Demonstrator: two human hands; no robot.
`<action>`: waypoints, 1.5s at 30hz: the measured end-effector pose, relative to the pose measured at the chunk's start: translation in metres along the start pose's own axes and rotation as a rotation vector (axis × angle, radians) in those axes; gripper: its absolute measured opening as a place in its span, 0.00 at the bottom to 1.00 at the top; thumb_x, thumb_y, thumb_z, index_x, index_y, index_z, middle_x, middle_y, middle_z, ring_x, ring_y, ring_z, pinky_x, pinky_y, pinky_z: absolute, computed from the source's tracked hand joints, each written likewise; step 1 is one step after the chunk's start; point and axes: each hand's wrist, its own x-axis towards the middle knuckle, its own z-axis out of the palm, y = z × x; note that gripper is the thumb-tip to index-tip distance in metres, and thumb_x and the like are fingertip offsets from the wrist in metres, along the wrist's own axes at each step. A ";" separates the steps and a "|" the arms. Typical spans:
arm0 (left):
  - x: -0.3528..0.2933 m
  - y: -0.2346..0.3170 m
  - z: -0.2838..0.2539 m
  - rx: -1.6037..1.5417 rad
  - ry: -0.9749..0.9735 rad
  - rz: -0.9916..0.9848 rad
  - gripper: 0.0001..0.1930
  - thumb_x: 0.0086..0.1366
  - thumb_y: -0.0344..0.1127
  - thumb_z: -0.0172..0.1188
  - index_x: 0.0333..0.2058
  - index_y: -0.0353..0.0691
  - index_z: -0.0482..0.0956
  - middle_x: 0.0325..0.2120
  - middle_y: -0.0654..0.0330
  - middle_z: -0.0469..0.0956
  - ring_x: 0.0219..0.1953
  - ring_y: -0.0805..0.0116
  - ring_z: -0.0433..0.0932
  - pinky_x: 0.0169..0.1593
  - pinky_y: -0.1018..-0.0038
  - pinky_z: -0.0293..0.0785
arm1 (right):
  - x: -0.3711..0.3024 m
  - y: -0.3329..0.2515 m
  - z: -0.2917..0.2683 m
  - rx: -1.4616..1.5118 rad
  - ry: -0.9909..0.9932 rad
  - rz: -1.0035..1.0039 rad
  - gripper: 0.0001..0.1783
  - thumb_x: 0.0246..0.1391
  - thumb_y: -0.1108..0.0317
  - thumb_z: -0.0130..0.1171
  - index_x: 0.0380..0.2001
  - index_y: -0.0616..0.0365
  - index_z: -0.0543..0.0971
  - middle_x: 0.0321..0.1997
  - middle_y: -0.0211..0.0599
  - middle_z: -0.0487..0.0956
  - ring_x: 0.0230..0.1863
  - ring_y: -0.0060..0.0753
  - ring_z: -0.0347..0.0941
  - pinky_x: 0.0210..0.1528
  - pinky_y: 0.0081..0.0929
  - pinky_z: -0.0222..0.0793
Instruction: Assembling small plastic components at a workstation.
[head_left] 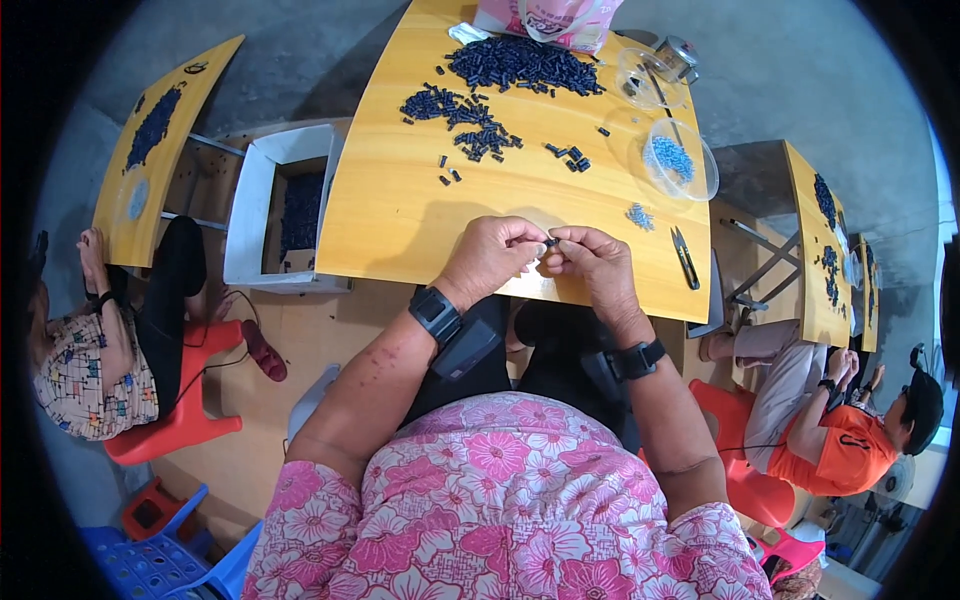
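Over the near edge of the yellow table, my left hand and my right hand meet fingertip to fingertip. Between them they pinch one small black cylindrical piece, and the fingers cover most of it. Farther back lies a big heap of similar black pieces, with a looser spread of pieces in front of it. A few black pieces lie apart toward the middle. To the right of my right hand are a little pile of pale blue bits and black-handled snips.
A clear bowl of light blue bits, another clear container and a metal cup stand at the back right. Behind the heap is a pink bag. A white box stands left; people sit at tables on both sides.
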 end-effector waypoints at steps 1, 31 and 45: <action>0.000 0.001 0.000 0.004 0.000 0.001 0.07 0.62 0.27 0.61 0.38 0.31 0.82 0.29 0.61 0.82 0.30 0.77 0.79 0.35 0.79 0.78 | 0.000 0.000 0.000 0.001 0.001 -0.001 0.08 0.59 0.80 0.55 0.41 0.71 0.79 0.32 0.40 0.82 0.31 0.25 0.78 0.38 0.24 0.79; -0.001 0.004 0.001 -0.010 0.019 -0.007 0.07 0.62 0.26 0.61 0.38 0.31 0.83 0.29 0.60 0.83 0.28 0.78 0.79 0.33 0.80 0.77 | 0.003 0.011 0.004 0.021 0.024 -0.038 0.07 0.59 0.78 0.56 0.38 0.70 0.81 0.31 0.37 0.82 0.29 0.23 0.77 0.38 0.22 0.76; 0.000 0.002 -0.003 -0.051 -0.035 -0.003 0.10 0.65 0.30 0.59 0.42 0.32 0.83 0.30 0.59 0.83 0.29 0.77 0.79 0.36 0.80 0.78 | 0.008 0.013 -0.001 0.089 0.010 -0.003 0.08 0.60 0.77 0.57 0.39 0.70 0.80 0.29 0.37 0.81 0.28 0.24 0.76 0.36 0.22 0.77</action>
